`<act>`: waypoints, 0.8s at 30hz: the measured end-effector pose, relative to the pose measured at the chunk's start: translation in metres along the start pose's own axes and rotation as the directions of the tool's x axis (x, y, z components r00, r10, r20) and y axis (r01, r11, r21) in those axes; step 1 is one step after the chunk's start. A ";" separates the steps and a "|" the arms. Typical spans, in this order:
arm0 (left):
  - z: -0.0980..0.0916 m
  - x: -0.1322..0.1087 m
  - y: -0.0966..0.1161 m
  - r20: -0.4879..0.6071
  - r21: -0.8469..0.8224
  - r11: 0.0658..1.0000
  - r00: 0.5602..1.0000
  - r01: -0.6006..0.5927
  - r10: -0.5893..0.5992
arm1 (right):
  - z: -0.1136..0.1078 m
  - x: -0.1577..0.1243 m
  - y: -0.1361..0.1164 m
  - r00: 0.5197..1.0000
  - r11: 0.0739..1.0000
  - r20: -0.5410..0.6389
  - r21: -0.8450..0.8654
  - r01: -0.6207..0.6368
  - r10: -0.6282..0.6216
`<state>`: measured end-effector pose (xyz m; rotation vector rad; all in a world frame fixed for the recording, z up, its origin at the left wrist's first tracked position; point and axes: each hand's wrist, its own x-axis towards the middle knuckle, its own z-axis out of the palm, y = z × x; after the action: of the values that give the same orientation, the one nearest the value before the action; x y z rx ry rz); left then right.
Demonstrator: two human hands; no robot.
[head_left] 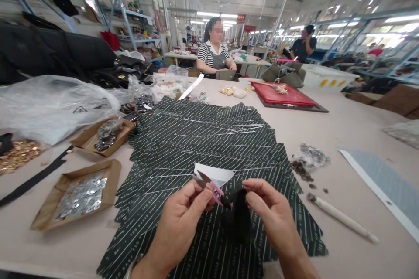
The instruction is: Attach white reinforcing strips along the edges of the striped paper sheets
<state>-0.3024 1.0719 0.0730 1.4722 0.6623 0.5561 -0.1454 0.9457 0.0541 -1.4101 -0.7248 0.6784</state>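
My left hand (183,222) is closed in a pinch on small pink-handled thread snips (211,185), their blades pointing up and left. My right hand (273,216) pinches a small black fabric piece (240,218) that hangs down between the two hands. Both hands hover over a spread of dark green striped fabric pieces (203,148) laid in overlapping rows on the table. A white folded paper (214,172) lies on the fabric just beyond the snips.
Two cardboard trays of metal washers (81,194) and fittings (106,135) sit at left, beside brass pieces (18,154) and plastic bags (49,104). A white awl (340,218) and loose hardware (309,159) lie at right. A red board (283,94) lies farther back. Two people work at tables beyond.
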 end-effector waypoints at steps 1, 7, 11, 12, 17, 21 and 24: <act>0.000 -0.001 0.000 0.018 0.006 1.000 1.000 -0.011 0.011 | 0.000 0.000 -0.006 0.997 0.982 0.014 -0.175 0.073 -0.071; 0.007 -0.002 -0.002 0.029 -0.014 1.000 0.999 -0.026 0.026 | 0.023 -0.007 -0.009 0.889 0.734 0.332 -0.508 0.450 -0.315; 0.007 0.002 -0.010 0.028 -0.122 0.992 1.000 0.010 -0.007 | 0.030 -0.011 0.001 0.881 0.781 0.357 -0.432 0.451 -0.311; 0.005 0.003 -0.013 0.051 -0.142 0.990 0.999 0.000 0.007 | 0.029 -0.012 0.001 0.886 0.809 0.364 -0.402 0.428 -0.288; -0.004 0.007 -0.025 0.137 -0.206 0.976 0.985 -0.073 0.103 | 0.025 -0.016 -0.011 0.929 0.917 0.334 -0.298 0.264 -0.159; 0.002 0.006 -0.026 0.093 -0.286 0.955 0.990 -0.075 0.105 | 0.031 -0.017 -0.010 0.913 0.934 0.384 -0.260 0.246 -0.134; 0.011 0.003 -0.023 0.068 -0.333 0.941 0.993 -0.067 0.095 | 0.036 -0.018 -0.005 0.925 0.931 0.347 -0.262 0.254 -0.155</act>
<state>-0.2940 1.0656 0.0493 1.2026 0.4198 0.6329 -0.1849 0.9542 0.0588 -1.4871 -1.2641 0.6559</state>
